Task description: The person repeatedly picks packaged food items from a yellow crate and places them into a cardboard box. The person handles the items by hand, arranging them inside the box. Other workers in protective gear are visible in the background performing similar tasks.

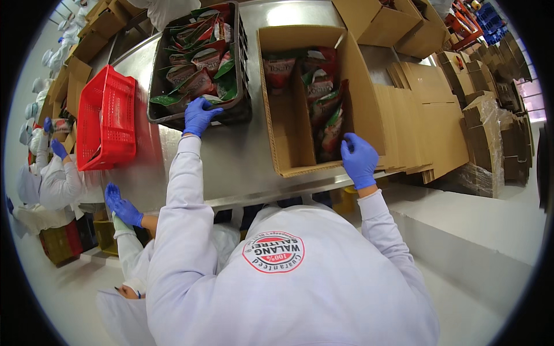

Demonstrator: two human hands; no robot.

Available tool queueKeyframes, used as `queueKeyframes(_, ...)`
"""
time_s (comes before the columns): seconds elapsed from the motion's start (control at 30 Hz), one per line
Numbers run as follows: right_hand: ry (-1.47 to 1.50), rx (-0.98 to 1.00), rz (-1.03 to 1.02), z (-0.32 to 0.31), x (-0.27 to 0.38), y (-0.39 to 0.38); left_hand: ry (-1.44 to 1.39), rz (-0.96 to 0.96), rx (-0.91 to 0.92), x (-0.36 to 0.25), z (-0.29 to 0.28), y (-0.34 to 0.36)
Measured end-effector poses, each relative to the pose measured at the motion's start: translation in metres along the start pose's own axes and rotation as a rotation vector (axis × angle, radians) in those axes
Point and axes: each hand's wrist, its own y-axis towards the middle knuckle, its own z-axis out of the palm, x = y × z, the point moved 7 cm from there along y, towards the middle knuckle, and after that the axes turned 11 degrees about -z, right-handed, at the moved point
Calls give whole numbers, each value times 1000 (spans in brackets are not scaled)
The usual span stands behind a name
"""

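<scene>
A black plastic crate (241, 113) full of red and green plastic packets (199, 81) stands ahead of me on the left. My left hand (199, 117), in a blue glove, has its fingers bent over the crate's near rim, close to the packets. To its right is an open cardboard box (284, 135) with a divider down its middle. Several packets (326, 109) stand in a row in its right half, and another packet (279, 72) lies at the far end of the left half. My gloved right hand (359, 161) is curled at the box's near right corner; its fingertips are partly hidden.
A red plastic basket (121, 115) sits on the steel table (225, 167), left of the crate. Flattened cardboard sheets (424, 115) are stacked right of the box. A co-worker's gloved hands (122, 206) are close by my left arm. More open cartons (369, 23) stand at the back.
</scene>
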Motion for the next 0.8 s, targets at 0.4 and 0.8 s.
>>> queueKeyframes(0.4,5,199,-81,7,-9,-4,-66,-55,-62,-36,4,-144)
queueKeyframes(0.8,18,481,-211,7,-3,-8,-74,-145,-86,-78,-20,-271)
